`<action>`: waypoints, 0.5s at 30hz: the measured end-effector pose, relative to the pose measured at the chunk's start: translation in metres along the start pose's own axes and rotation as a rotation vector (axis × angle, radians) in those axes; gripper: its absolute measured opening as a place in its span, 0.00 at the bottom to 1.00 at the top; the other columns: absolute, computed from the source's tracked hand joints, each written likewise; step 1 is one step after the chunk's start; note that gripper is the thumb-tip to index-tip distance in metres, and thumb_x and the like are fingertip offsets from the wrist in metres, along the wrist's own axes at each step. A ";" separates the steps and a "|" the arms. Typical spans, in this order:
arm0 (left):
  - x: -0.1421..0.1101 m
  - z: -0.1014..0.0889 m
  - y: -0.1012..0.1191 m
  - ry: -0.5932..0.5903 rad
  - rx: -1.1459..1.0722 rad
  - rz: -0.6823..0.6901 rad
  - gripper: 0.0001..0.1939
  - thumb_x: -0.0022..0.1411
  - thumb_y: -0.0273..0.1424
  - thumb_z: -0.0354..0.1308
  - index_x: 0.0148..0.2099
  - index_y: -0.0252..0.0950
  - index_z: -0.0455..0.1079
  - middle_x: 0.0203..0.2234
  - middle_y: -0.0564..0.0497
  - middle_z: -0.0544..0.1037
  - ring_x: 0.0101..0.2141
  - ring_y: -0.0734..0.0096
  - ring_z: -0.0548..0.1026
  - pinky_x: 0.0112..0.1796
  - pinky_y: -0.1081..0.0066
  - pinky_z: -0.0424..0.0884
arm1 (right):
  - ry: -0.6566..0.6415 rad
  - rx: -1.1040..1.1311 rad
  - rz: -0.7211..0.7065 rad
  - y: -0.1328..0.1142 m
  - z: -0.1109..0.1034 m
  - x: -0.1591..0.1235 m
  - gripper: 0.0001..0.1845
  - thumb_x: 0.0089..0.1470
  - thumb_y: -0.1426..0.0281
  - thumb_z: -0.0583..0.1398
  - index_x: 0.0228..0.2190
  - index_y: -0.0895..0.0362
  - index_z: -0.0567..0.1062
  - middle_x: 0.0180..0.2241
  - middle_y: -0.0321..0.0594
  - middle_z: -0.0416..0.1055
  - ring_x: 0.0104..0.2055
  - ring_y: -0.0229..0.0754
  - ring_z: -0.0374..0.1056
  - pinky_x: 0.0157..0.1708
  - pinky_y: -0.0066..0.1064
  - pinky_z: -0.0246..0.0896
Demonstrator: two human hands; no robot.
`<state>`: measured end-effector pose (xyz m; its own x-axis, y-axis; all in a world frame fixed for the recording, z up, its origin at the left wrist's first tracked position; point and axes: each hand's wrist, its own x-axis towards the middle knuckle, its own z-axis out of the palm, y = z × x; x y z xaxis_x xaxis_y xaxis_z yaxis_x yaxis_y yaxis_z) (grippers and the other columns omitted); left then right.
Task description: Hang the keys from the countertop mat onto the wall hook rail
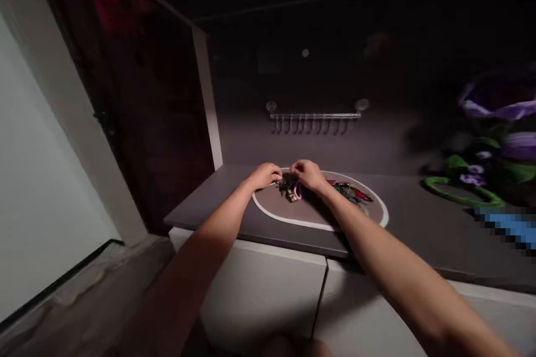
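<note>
Fingers curl on both your hands, but you can't tell from this view whether either grasps a key: your left hand (265, 175) bends over the back-left edge of the oval mat (276, 206), and your right hand (309, 174) closes thumb toward fingers over the mat's back middle. Between and below them, on the mat's left half, sits the key bunch (288, 195), its back end partly hidden by your fingertips.

Around you, your right forearm crosses the mat's front-right rim, shading its middle and blocking part of the second heap (354, 192) of small pieces, one of them red, on the mat's right half. Above and behind the mat, a clear hook rail (316, 116) is fixed to the wall. Well to the mat's right are a green loop (464, 195), purple flowers (519, 145) and a pixelated blue patch (513, 227). Left of the mat, past the counter's end, is a dark door (159, 100).

The bunch runs from the mat's back-left toward its front, a brassy end pointing nearest you; its pink ring (295, 192) is longest from back to front. The second heap's long axis slants toward the mat's right rim.
</note>
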<state>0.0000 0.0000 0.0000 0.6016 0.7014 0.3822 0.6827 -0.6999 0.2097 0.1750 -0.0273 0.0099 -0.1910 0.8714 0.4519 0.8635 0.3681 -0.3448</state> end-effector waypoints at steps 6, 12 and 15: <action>-0.008 0.005 -0.004 -0.021 0.085 0.030 0.11 0.57 0.35 0.53 0.40 0.39 0.73 0.36 0.49 0.76 0.40 0.67 0.71 0.40 0.71 0.63 | -0.035 -0.152 -0.090 0.005 0.012 0.003 0.10 0.51 0.72 0.55 0.33 0.59 0.77 0.35 0.45 0.75 0.37 0.39 0.67 0.35 0.25 0.53; -0.012 0.009 -0.003 -0.050 0.184 0.031 0.12 0.57 0.33 0.52 0.43 0.41 0.72 0.37 0.48 0.75 0.41 0.65 0.70 0.42 0.68 0.63 | -0.066 -0.202 -0.119 0.004 0.017 0.002 0.11 0.52 0.71 0.56 0.35 0.58 0.77 0.36 0.45 0.74 0.39 0.41 0.67 0.37 0.26 0.54; -0.011 0.012 -0.006 -0.041 0.203 0.045 0.12 0.58 0.31 0.50 0.42 0.42 0.72 0.38 0.48 0.75 0.42 0.65 0.70 0.42 0.68 0.63 | -0.072 -0.195 -0.111 0.002 0.017 0.001 0.11 0.52 0.70 0.56 0.35 0.58 0.77 0.36 0.46 0.75 0.39 0.41 0.68 0.37 0.26 0.54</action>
<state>-0.0058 -0.0016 -0.0161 0.6473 0.6777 0.3489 0.7216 -0.6923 0.0062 0.1684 -0.0202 -0.0047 -0.3168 0.8526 0.4156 0.9079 0.3994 -0.1273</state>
